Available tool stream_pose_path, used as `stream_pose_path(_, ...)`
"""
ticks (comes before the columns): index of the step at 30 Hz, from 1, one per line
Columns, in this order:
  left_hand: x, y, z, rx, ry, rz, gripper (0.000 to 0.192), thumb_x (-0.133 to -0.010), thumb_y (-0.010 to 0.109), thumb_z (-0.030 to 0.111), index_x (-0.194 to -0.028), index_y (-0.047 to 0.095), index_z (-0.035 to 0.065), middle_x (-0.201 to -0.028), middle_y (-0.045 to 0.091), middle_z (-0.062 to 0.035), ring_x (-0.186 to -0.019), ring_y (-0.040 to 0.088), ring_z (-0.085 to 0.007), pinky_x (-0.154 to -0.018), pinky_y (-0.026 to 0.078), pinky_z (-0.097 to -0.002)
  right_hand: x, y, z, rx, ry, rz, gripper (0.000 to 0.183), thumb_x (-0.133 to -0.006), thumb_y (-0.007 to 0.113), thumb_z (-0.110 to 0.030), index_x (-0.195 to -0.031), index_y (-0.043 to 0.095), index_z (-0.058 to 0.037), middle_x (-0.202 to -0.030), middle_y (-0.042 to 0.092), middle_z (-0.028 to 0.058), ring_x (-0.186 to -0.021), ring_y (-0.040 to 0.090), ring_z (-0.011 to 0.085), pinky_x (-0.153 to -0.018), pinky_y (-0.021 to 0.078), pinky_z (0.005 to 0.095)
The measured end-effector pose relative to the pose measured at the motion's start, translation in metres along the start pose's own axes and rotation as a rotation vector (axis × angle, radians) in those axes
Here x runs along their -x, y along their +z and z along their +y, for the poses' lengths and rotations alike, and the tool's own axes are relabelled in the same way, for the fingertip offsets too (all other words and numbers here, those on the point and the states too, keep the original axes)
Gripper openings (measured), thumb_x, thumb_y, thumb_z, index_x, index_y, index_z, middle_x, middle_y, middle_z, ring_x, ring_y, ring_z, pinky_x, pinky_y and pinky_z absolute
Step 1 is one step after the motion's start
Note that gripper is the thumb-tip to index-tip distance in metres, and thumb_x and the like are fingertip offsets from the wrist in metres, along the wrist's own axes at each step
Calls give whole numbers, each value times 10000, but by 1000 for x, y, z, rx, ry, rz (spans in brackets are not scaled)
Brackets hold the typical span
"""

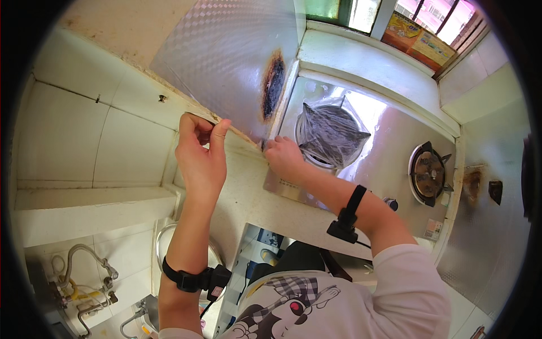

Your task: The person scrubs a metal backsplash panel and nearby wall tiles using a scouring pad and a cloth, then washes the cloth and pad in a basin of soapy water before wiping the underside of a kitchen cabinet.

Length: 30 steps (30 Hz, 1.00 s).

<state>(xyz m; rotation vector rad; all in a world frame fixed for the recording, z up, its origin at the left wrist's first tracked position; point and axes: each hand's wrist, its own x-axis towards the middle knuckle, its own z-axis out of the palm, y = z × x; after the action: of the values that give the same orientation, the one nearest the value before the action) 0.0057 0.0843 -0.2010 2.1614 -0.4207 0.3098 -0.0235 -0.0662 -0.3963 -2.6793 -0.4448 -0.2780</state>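
My left hand (203, 148) is raised at the edge of a foil-like wall sheet (220, 63), with thumb and bent fingers close together at that edge; whether they pinch it is unclear. Lower along the same edge, my right hand (283, 156) rests with curled fingers by the wall's corner and the steel gas stove top (381, 161). What its fingertips touch is hidden. Beside it, clear plastic film (334, 131) covers the near burner. A dark, burnt patch (274, 87) marks the sheet above the stove.
An uncovered burner (428, 173) sits at the stove's right. A round metal basin (167, 241) lies at lower left, partly behind my left forearm. Pipes and a hose (80, 254) run along the tiled wall. A window ledge (368, 70) borders the stove's back.
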Motion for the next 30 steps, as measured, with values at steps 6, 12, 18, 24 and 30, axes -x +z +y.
stream_pose_path(6, -1, 0, -1, 15, -13, -4, 333, -888, 719, 241, -838, 470, 27, -689, 564, -64, -622, 547, -175, -593, 463, -300, -30, 10, 35, -5, 431, 205, 152, -780, 563, -120, -728, 683, -42, -910, 677, 142, -887, 636, 323, -737, 528, 449)
stream_pose_path(12, -1, 0, -4, -9, -17, -16, 335, -890, 715, 243, -856, 467, 21, -692, 568, -82, -634, 575, -195, -603, 477, -314, -97, -13, 108, -50, 766, 302, 205, -851, 510, -109, -805, 690, -23, -861, 676, 247, -838, 674, 410, -739, 548, 483)
stream_pose_path(18, -3, 2, -7, 42, -2, -9, 339, -888, 719, 233, -853, 456, 21, -701, 569, -91, -644, 578, -204, -643, 484, -315, -77, -8, 67, -67, 782, 242, 204, -862, 522, -130, -828, 697, -31, -873, 684, 233, -819, 682, 389, -730, 555, 468)
stream_pose_path(24, -2, 4, -8, 65, -18, -8, 342, -885, 725, 223, -852, 447, 26, -723, 547, -73, -667, 539, -180, -673, 477, -308, -39, 4, 1, -91, 696, 95, 185, -841, 509, -103, -814, 681, -41, -899, 680, 182, -848, 660, 331, -728, 541, 434)
stream_pose_path(30, 0, 3, -9, 108, -29, -22, 344, -891, 726, 222, -857, 436, 39, -742, 526, -36, -683, 511, -129, -650, 448, -277, -28, 29, -7, -361, 774, 462, 164, -826, 463, 8, -953, 566, 12, -972, 606, 222, -941, 577, 418, -799, 480, 490)
